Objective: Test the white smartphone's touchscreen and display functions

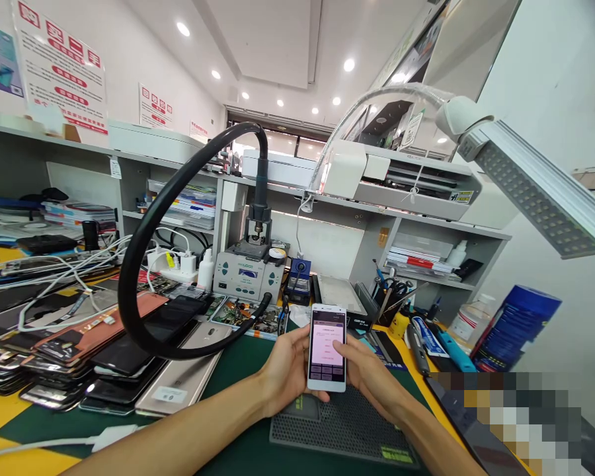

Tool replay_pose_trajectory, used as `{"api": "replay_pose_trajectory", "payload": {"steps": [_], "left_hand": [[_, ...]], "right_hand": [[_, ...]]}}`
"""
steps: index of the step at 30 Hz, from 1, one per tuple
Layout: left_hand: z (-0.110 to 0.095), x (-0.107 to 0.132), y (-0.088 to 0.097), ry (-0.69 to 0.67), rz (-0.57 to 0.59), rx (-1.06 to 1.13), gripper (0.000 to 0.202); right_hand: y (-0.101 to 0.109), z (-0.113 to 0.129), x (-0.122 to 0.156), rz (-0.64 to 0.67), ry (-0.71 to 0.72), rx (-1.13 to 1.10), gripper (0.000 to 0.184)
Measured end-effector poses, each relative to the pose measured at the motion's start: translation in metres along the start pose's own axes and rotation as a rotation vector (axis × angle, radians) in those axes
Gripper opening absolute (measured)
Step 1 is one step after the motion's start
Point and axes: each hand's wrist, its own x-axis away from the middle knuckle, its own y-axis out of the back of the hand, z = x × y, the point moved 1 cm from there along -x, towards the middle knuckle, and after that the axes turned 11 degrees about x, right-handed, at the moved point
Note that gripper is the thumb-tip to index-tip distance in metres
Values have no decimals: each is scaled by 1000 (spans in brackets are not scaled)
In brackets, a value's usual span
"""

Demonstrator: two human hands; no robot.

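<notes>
A white smartphone (326, 383) is held upright in front of me, its screen lit with a pale pink dialog box over a dark background. My left hand (288, 363) wraps the phone's left edge and back, with fingertips showing below it. On the other side, my right hand (369, 373) closes round the right edge, and its thumb lies over the screen. Most of the right fingers are hidden behind the phone. Under both hands is a dark textured mat (337, 436) on the green work surface (238, 410).
Stacked phones and parts (129, 344) crowd the left, crossed by white cables. A hot-air station (242, 274) with a thick black hose (129, 277) stands behind. Tools (396, 291), a blue can (515, 327) and bottle (471, 320) line the right. An LED lamp (540, 185) overhangs there.
</notes>
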Motion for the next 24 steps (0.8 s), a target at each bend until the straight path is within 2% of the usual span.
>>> {"api": "replay_pose_trajectory", "payload": {"steps": [3, 10, 24], "left_hand": [[0, 1, 0, -9, 2, -13, 54], [0, 0, 1, 0, 5, -17, 53], [0, 0, 1, 4, -8, -8, 53]], "right_hand": [[-1, 0, 0, -37, -4, 2, 37], [-1, 2, 2, 15, 27, -66, 35], [-1, 0, 0, 3, 40, -75, 36]]}}
